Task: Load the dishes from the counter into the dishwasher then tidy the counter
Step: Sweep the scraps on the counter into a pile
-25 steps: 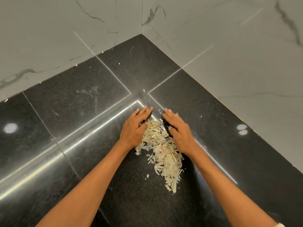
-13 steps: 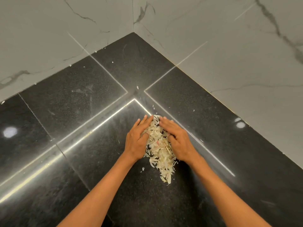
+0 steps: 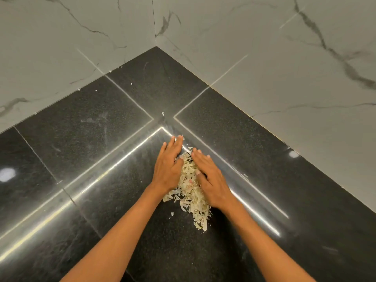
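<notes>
Head view: left hand [image 3: 169,168] and right hand [image 3: 211,180], fingers straight, press pale food scraps [image 3: 190,192] between them near the table's [image 3: 91,139] back corner

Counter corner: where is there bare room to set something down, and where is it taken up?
Bare black counter lies left of the left hand, between it and the marble wall; more lies right of the right hand, toward the other wall. A few crumbs dot the far corner. Crowded: the scraps pile between both hands.
</notes>
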Demonstrator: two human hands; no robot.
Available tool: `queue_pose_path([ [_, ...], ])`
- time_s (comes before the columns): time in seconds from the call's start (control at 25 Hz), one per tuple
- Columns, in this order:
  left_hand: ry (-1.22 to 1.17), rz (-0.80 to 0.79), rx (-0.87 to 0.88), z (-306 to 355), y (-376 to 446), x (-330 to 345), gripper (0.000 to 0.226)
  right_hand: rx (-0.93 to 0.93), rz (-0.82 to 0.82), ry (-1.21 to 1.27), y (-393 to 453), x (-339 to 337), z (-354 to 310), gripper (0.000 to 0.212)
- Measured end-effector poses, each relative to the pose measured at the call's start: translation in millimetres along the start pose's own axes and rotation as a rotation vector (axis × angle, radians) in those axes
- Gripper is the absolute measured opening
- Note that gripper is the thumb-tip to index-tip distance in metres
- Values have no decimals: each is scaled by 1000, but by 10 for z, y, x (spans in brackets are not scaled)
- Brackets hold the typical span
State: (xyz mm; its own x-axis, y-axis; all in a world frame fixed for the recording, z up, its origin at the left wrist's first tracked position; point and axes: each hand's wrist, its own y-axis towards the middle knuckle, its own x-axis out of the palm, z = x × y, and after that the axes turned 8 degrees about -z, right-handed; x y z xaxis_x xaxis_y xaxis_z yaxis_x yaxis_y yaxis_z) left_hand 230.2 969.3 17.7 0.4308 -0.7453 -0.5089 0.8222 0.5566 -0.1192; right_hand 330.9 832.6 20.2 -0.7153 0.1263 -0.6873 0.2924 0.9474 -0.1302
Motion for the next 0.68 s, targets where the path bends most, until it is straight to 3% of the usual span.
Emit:
queue_pose_path([
  [0.12,92,-73,98,-104,-111,99,58,81,120,80,113,-194,109,53],
  [0.2,-30,-125,124,-115,-214,81,57,191,151,25,262,-328,198,58],
  [0.28,-223,-123,134,-92,-271,14,53,159,92,-48,358,-246,143,59],
  [0.44,-425,90,57,-191,-226,-208,56,-43,-57,58,363,-22,-81,50],
  [0.56,-412,225,-42,-345,-119,-456,56,11,57,125,626,-135,-56,51],
  [0.68,-358,297,-116,-499,13,-742,55,-24,-28,71,935,-111,-134,52],
])
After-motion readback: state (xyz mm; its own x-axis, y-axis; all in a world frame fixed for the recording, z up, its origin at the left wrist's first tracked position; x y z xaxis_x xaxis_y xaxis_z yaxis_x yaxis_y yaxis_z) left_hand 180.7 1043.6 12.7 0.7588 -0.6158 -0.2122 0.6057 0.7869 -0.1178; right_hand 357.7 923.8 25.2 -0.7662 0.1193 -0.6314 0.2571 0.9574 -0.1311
